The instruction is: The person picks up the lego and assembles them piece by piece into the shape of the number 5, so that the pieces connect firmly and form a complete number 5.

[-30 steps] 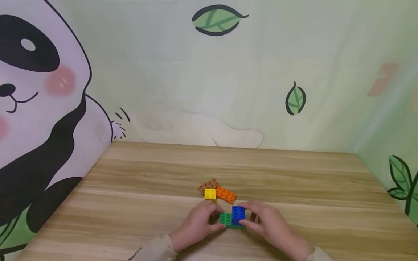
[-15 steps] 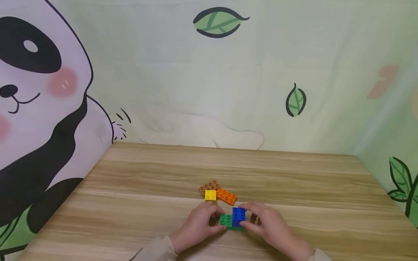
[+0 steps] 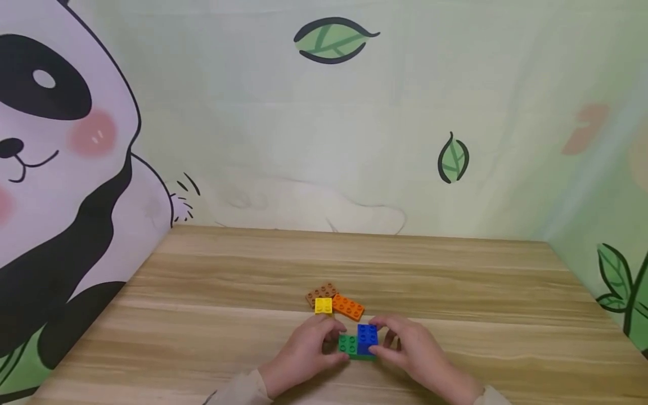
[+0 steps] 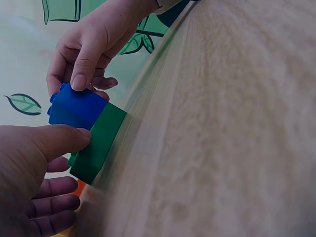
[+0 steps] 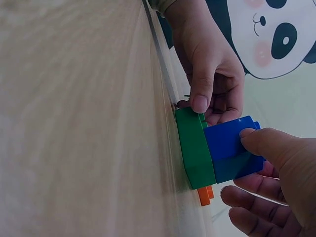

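Note:
A green toy brick (image 3: pixel 347 344) lies on the wooden table, with a blue brick (image 3: pixel 367 338) seated on its right half. My left hand (image 3: pixel 307 347) pinches the green brick at its left end, thumb on the near side. From the right, my right hand (image 3: pixel 416 349) pinches the blue brick between thumb and index finger. In the left wrist view the blue brick (image 4: pixel 78 106) sits flush against the studded face of the green brick (image 4: pixel 101 143). The right wrist view shows the right thumb (image 5: pixel 269 143) pressed on the blue brick's side.
Just beyond the left hand stands a yellow brick (image 3: pixel 323 305). A brown brick (image 3: pixel 322 292) and an orange brick (image 3: pixel 348 307) lie close behind and beside it. The table (image 3: pixel 202 292) runs back to a wall with a printed panda (image 3: pixel 96 185) and leaves.
Both hands keep their hold on the joined green and blue bricks. The whole head view has shifted slightly; the bricks stay in the same arrangement.

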`<control>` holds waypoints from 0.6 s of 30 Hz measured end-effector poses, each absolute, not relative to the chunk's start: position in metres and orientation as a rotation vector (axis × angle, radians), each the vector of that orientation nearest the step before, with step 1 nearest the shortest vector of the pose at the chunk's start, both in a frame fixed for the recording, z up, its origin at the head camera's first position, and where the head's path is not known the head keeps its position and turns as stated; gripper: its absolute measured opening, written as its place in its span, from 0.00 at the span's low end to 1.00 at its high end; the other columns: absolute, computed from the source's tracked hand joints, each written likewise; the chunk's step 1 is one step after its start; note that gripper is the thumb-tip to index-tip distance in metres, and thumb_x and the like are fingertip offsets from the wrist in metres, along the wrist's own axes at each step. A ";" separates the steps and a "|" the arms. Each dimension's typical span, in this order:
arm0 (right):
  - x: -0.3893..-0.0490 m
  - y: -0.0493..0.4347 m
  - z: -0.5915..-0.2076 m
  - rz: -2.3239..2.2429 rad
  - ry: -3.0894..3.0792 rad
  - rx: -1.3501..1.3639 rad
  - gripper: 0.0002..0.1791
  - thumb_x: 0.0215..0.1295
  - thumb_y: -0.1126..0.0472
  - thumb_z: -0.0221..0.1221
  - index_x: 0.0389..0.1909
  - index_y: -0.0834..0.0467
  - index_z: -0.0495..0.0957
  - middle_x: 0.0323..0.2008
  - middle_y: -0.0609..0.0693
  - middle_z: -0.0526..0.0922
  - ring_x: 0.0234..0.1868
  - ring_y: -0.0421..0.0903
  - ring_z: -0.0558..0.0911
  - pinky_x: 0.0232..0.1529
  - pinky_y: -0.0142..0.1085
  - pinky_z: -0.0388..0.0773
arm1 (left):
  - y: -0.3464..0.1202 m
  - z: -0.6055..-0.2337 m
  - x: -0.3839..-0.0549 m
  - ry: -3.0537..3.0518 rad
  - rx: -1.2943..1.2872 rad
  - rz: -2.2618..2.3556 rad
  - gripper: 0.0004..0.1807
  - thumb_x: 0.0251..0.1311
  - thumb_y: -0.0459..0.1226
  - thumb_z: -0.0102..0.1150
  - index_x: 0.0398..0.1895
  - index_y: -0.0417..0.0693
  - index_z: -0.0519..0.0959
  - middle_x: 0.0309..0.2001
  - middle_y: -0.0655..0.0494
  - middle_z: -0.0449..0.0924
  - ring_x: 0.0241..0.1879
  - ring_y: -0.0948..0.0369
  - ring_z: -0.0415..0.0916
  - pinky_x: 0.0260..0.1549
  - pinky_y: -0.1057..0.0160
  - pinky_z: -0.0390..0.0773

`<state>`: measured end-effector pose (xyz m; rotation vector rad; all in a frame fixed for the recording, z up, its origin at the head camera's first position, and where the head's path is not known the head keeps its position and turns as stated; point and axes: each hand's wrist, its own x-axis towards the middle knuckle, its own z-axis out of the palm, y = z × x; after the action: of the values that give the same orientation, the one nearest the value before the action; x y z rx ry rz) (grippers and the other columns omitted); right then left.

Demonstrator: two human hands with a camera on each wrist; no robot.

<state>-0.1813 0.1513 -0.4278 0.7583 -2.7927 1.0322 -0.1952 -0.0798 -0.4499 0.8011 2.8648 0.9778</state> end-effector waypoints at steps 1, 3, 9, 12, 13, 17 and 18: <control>-0.181 0.151 -0.428 1.030 -2.793 0.757 0.19 0.57 0.54 0.67 0.49 0.55 0.79 0.40 0.46 0.83 0.30 0.29 0.75 0.28 0.25 0.75 | -0.080 -0.448 -0.195 2.868 0.799 0.971 0.20 0.50 0.46 0.71 0.45 0.52 0.78 0.38 0.62 0.76 0.38 0.68 0.71 0.39 0.71 0.75; -0.181 0.151 -0.428 1.025 -2.801 0.749 0.19 0.57 0.54 0.67 0.48 0.54 0.79 0.40 0.45 0.83 0.30 0.30 0.75 0.28 0.25 0.74 | -0.079 -0.446 -0.194 2.875 0.805 0.959 0.21 0.50 0.46 0.71 0.45 0.52 0.78 0.39 0.61 0.76 0.38 0.68 0.72 0.38 0.71 0.75; -0.182 0.151 -0.430 1.012 -2.784 0.760 0.18 0.57 0.55 0.67 0.47 0.54 0.79 0.40 0.45 0.83 0.31 0.31 0.76 0.28 0.26 0.74 | -0.080 -0.442 -0.194 2.891 0.819 0.938 0.21 0.50 0.46 0.71 0.45 0.51 0.78 0.40 0.60 0.77 0.38 0.67 0.72 0.38 0.70 0.75; -0.182 0.151 -0.430 1.004 -2.785 0.756 0.18 0.56 0.54 0.67 0.47 0.53 0.79 0.40 0.45 0.82 0.31 0.31 0.75 0.28 0.25 0.74 | -0.079 -0.441 -0.194 2.910 0.821 0.927 0.21 0.49 0.47 0.71 0.45 0.51 0.78 0.39 0.61 0.77 0.38 0.67 0.71 0.38 0.70 0.75; -0.182 0.151 -0.431 1.001 -2.785 0.755 0.18 0.56 0.54 0.67 0.47 0.53 0.79 0.40 0.45 0.82 0.31 0.31 0.75 0.28 0.25 0.74 | -0.079 -0.441 -0.194 2.918 0.823 0.926 0.21 0.49 0.47 0.71 0.45 0.51 0.78 0.39 0.61 0.77 0.38 0.67 0.71 0.38 0.70 0.75; -0.182 0.152 -0.430 1.006 -2.786 0.760 0.18 0.57 0.54 0.67 0.47 0.53 0.79 0.40 0.44 0.82 0.31 0.31 0.75 0.28 0.25 0.74 | -0.079 -0.439 -0.194 2.949 0.832 0.932 0.21 0.48 0.47 0.71 0.45 0.51 0.79 0.38 0.61 0.77 0.38 0.67 0.72 0.37 0.70 0.74; -0.182 0.152 -0.430 1.012 -2.785 0.763 0.18 0.57 0.54 0.67 0.47 0.53 0.79 0.40 0.44 0.82 0.31 0.31 0.75 0.28 0.25 0.74 | -0.079 -0.438 -0.195 2.957 0.834 0.935 0.21 0.48 0.47 0.71 0.45 0.51 0.79 0.38 0.61 0.77 0.37 0.67 0.72 0.37 0.71 0.74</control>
<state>-0.1824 0.1520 -0.4303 0.7628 -2.7854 1.0117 -0.1946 -0.0786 -0.4379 0.8344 2.9570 0.9351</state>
